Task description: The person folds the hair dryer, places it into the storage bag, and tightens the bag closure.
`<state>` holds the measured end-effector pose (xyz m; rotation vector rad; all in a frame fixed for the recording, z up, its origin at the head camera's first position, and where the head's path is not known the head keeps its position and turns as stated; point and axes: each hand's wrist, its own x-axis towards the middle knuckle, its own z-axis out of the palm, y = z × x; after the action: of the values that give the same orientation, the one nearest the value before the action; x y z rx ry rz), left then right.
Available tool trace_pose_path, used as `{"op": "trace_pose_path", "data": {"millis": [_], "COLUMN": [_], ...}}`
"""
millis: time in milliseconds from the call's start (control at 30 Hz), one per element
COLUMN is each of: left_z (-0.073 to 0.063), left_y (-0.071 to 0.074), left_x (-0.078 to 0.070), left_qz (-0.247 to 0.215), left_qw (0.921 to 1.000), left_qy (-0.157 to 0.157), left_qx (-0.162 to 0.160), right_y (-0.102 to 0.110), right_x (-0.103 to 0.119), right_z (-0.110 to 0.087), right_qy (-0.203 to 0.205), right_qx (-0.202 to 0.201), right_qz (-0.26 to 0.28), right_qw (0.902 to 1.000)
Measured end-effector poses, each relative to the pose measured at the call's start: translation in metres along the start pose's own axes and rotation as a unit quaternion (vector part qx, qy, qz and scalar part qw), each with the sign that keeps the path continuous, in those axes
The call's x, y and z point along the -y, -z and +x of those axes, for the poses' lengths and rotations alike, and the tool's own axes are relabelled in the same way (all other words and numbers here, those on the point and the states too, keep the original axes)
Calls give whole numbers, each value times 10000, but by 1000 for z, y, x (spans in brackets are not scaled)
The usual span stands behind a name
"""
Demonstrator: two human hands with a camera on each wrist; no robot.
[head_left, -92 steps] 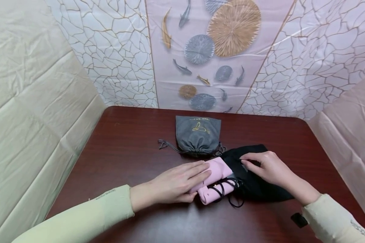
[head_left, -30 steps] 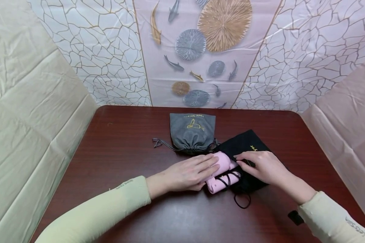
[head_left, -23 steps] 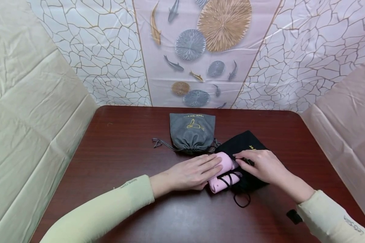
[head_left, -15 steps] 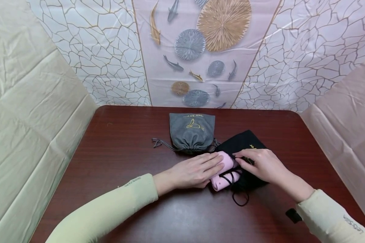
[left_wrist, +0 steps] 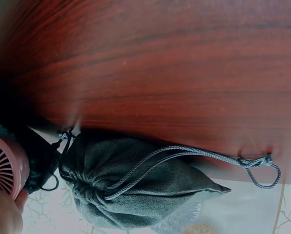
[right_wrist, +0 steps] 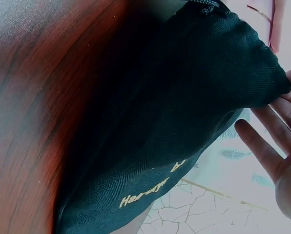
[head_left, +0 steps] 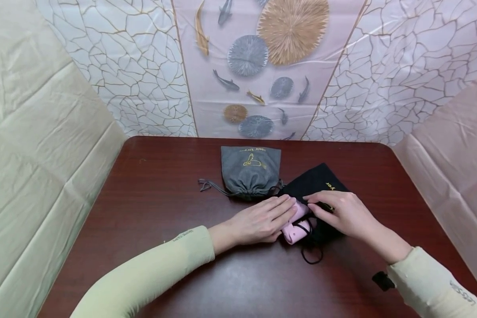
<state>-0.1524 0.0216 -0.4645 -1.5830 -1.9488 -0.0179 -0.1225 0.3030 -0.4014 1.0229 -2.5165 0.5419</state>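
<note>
A pink folding hair dryer, black cord wound round its handle, lies partly inside the mouth of a black drawstring bag. My left hand holds the dryer's barrel, fingers across its top. In the left wrist view the dryer's round grille shows beside my fingers. My right hand pinches the upper edge of the bag's mouth between thumb and fingers. The right wrist view shows the black bag bulging, with gold lettering. The dryer's front end is hidden inside.
A full-looking grey drawstring bag stands just behind the dryer, its cord trailing left. A black cord loop hangs from the black bag onto the brown table. A small black object is by my right cuff.
My left hand has pushed the dryer right, deeper into the black bag; less pink shows. The right hand keeps its pinch on the bag's edge. The grey bag has stayed in place.
</note>
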Motion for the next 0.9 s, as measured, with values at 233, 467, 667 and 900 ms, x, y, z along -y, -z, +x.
{"op": "trace_pose_path", "data": {"millis": [233,467,667,900], "left_z": [0,3,8,9], "left_y": [-4,-7,-10,-14], "left_x": [-3,-8,-9,-12], "left_qz": [70,70,-120,-483], "left_qw": [9999,9992,9982,9956], "left_qy": [56,388,577,687], "left_qx": [-143,25,81,413], "right_y": [2,0,-2,-10], "right_x": [3,4,2,0], "right_z": [-1,2,4,-1], "right_qy": [-33,-8,-206,-278], "right_qx": [29,190,259,339], "right_qz": [-2,204,428,420], "right_qw": [10000,9996,9985,9982]}}
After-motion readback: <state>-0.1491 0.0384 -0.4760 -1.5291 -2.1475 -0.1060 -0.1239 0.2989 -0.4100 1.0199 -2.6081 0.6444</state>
